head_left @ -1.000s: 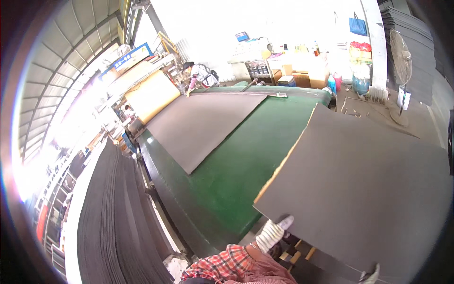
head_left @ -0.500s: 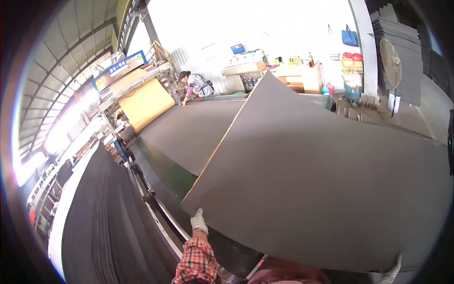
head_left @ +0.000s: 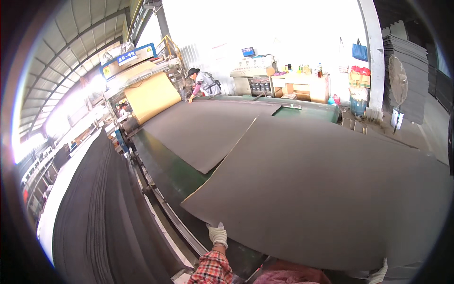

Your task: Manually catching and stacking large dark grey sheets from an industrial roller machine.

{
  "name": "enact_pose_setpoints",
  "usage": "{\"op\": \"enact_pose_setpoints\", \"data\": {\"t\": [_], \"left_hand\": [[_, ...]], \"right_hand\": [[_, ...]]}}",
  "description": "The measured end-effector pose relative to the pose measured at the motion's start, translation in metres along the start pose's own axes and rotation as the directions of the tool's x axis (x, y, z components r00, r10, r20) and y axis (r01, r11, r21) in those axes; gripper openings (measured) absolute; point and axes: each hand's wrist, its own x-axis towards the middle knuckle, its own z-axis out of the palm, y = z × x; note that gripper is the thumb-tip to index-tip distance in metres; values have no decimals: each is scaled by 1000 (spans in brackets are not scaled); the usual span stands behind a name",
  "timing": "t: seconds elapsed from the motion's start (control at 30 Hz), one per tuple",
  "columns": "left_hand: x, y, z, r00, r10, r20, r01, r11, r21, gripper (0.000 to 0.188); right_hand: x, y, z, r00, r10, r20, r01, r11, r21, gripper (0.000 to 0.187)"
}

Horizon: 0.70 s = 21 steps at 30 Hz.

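A large dark grey sheet point(head_left: 312, 189) with a thin pale line along its far left edge spreads in front of me. My left hand point(head_left: 217, 235), in a white knit glove below a checked sleeve, pinches the near edge close to the left corner, thumb on top. At the lower right, my right hand point(head_left: 379, 273), gloved too, is closed on the same near edge; most of its fingers are hidden. Just beyond lies a second grey sheet point(head_left: 198, 130) on the green belt point(head_left: 158, 161), its end next to the first sheet's edge.
A stack of dark sheets point(head_left: 90, 208) stands to my left, beside the machine's side rail point(head_left: 163, 213). At the machine's yellow roll point(head_left: 153, 97), a co-worker point(head_left: 205, 84) leans over the far sheet. Behind are a control console point(head_left: 253, 71), a desk point(head_left: 302, 85) and a fan point(head_left: 397, 80).
The near sheet's raised far corner has dropped down toward the belt, uncovering more of the belt and the sheet beyond. My left hand has shifted slightly right and nearer, still holding the edge.
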Motion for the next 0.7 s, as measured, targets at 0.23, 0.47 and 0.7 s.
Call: {"op": "enact_pose_setpoints", "data": {"t": [0.23, 0.47, 0.7], "left_hand": [[-42, 99, 1, 979, -198, 44, 155, 872, 465, 75], [-36, 79, 19, 999, 40, 8, -39, 893, 447, 77], [-30, 67, 18, 997, 79, 4, -72, 887, 455, 77]], "right_hand": [[50, 18, -16, 997, -44, -66, 43, 999, -21, 45], [106, 56, -63, 984, 129, -124, -144, 982, -124, 61], [79, 60, -42, 995, 104, -2, -103, 991, -90, 60]]}}
